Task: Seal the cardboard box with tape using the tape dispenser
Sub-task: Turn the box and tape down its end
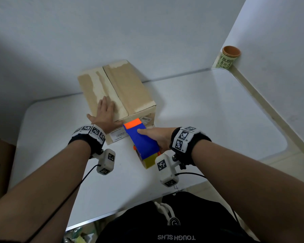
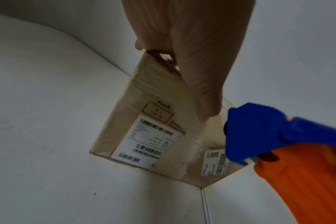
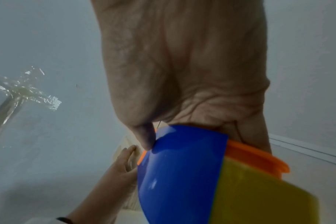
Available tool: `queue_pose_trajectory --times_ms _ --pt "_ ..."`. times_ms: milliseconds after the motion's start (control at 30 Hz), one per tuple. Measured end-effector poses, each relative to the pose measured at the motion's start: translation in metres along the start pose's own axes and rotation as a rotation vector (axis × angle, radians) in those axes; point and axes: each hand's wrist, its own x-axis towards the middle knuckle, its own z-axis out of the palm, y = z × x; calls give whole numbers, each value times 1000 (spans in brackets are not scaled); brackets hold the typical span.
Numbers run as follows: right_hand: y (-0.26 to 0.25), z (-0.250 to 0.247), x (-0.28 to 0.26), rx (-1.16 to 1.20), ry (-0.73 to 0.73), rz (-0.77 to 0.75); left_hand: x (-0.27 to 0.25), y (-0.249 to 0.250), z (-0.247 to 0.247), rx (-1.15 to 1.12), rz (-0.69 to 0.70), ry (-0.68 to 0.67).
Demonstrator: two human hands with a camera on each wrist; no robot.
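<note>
Cardboard box (image 1: pixel 116 90) lies under flat left hand (image 1: pixel 105 114); right hand (image 1: pixel 158 135) grips tape dispenser (image 1: pixel 140 139) at its near side.

Left hand (image 1: pixel 105 114) rests flat on a closed cardboard box (image 1: pixel 118 90); right hand (image 1: pixel 158 136) grips a blue tape dispenser (image 1: pixel 141 141) against its near side.

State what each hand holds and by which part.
The right hand grips the tape dispenser around its blue body. The left hand holds nothing; it presses flat on the cardboard box top.

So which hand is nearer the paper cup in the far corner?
Right. The right hand grips the tape dispenser nearer the paper cup; the left hand rests flat on the cardboard box, farther away.
</note>
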Motion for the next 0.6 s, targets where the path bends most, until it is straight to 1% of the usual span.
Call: queue_pose_trajectory --times_ms 67,233,367,433,500,600 --pt "1 -4 1 -11 -10 -14 -3 3 -1 -8 -13 -2" --pt "2 -11 -2 -235 35 5 -19 13 13 -10 -43 56" --pt "4 -18 -4 -234 50 -1 -23 22 11 -66 -114 19" --pt "1 -24 -4 -265 69 1 -19 27 9 -133 -153 -11" --pt "-4 -31 -2 -302 73 11 -17 32 9 -176 -173 -9" --pt "-3 -38 2 -225 51 35 -18 35 7 -189 -176 -26"
